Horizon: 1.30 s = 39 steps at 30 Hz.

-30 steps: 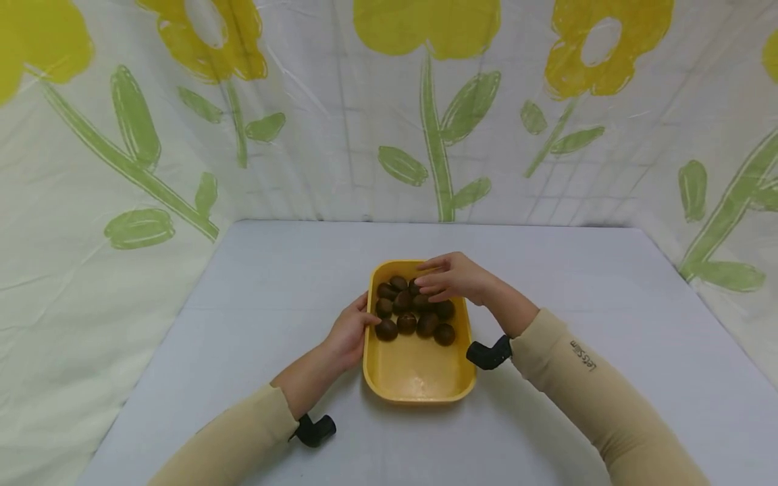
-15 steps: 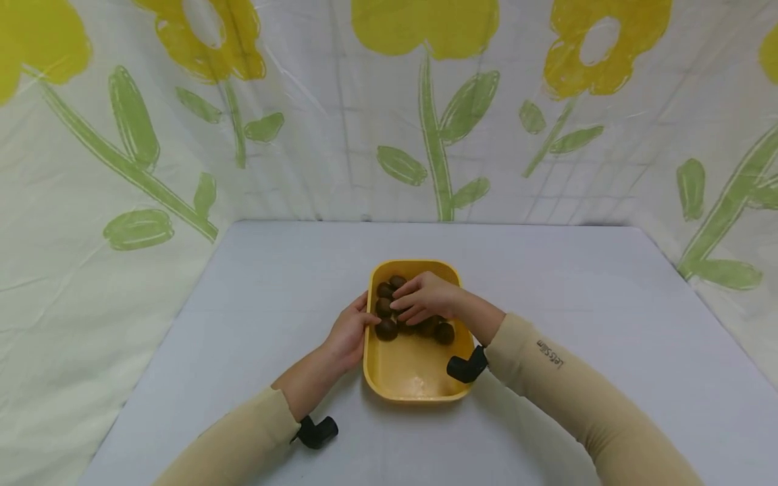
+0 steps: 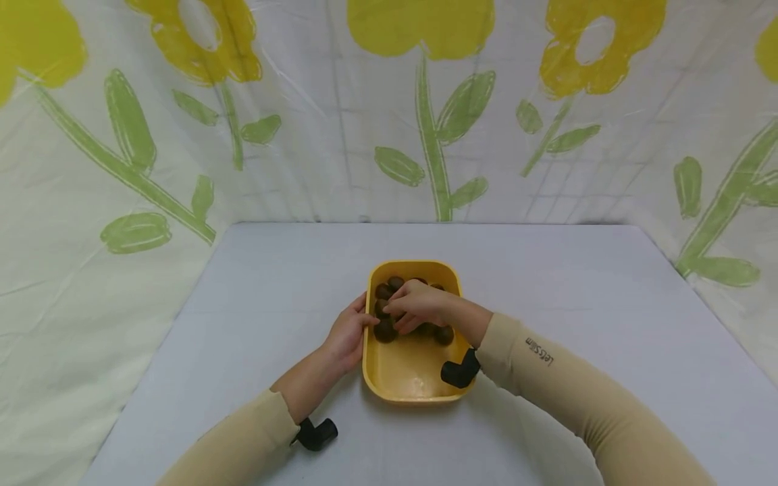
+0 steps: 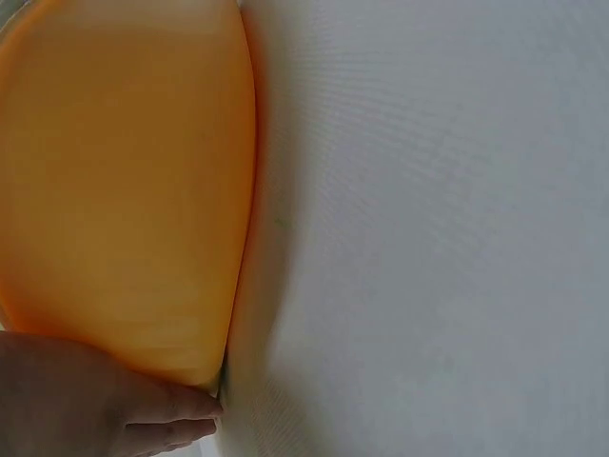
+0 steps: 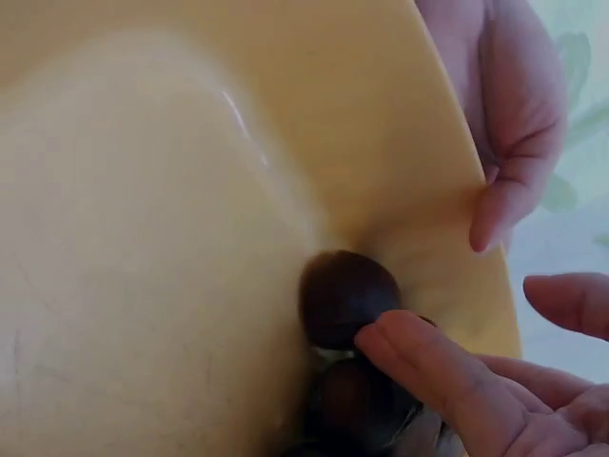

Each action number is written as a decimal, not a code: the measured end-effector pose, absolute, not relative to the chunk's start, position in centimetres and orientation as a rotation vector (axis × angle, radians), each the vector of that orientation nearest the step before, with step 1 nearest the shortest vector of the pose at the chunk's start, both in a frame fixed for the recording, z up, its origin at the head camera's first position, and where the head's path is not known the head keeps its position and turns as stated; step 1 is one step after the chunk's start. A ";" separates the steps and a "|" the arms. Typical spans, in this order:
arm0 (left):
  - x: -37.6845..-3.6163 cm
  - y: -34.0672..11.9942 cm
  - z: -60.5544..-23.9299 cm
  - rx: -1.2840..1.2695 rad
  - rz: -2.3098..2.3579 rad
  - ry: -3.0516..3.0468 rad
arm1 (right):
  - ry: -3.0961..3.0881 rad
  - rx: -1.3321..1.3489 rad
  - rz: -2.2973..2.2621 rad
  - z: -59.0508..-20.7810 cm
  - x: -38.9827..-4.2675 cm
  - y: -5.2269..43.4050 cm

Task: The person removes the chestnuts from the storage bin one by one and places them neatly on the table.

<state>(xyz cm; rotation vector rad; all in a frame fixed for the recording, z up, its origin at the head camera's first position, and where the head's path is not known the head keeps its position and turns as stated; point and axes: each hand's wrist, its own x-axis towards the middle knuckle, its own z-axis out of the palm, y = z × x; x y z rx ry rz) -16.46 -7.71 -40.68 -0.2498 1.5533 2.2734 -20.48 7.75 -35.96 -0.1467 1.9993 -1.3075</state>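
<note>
A yellow plastic tray (image 3: pixel 419 378) with rounded corners holds several dark brown, glossy chestnuts (image 3: pixel 385 331), bunched toward its far half. My left hand (image 3: pixel 348 337) grips the tray's left side, thumb over the rim and fingers outside; the left wrist view shows those fingers (image 4: pixel 171 407) against the outer wall. Inside the tray, my right hand (image 3: pixel 419 304) is over the chestnuts and hides some of them. In the right wrist view its extended fingers (image 5: pixel 419 352) touch or nearly touch a chestnut (image 5: pixel 347 297) beside the wall, while the thumb (image 5: pixel 571 303) stands apart.
The tray stands on a pale table (image 3: pixel 273 290). A white curtain (image 3: pixel 316 135) printed with yellow flowers hangs behind and at both sides. Black wrist cameras (image 3: pixel 460 369) sit at both sleeve cuffs, the right one above the tray's right rim.
My right hand has moved left and nearer to me, from the tray's far right side to the chestnuts near the left wall, and lower among them. The left hand keeps its grip.
</note>
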 end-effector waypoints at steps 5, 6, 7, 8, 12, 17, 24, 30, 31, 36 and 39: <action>-16.5 -7.6 -40.6 -0.273 2.255 1.578 | 2.048 -0.134 -1.310 -36.4 -20.1 7.7; -16.5 -7.6 -40.6 -0.272 2.254 1.580 | 2.070 -0.157 -1.289 -36.5 -20.1 7.6; -16.5 -7.6 -40.6 -0.270 2.253 1.583 | 2.088 -0.182 -1.265 -36.6 -20.0 7.6; -16.5 -7.6 -40.6 -0.271 2.255 1.579 | 2.114 -0.211 -1.235 -36.6 -19.9 7.5; -16.5 -7.8 -40.6 -0.252 2.271 1.554 | 2.259 -0.352 -1.085 -36.7 -19.6 6.9; -16.5 -7.9 -40.5 -0.254 2.275 1.524 | 2.438 -0.570 -0.884 -36.9 -19.0 6.1; -16.4 -7.8 -40.6 -0.232 2.273 1.519 | 2.490 -0.622 -0.814 -37.0 -18.8 5.7; -16.4 -8.0 -40.6 -0.217 2.289 1.503 | 2.526 -0.621 -0.775 -37.4 -19.3 5.6; -16.4 -8.0 -40.5 -0.220 2.291 1.502 | 2.517 -0.637 -0.770 -37.5 -19.4 5.5; -16.2 -7.9 -40.5 -0.233 2.282 1.510 | 2.496 -0.699 -0.744 -38.3 -19.6 5.5; -16.2 -7.8 -40.5 -0.233 2.280 1.513 | 2.493 -0.703 -0.759 -38.5 -19.6 5.4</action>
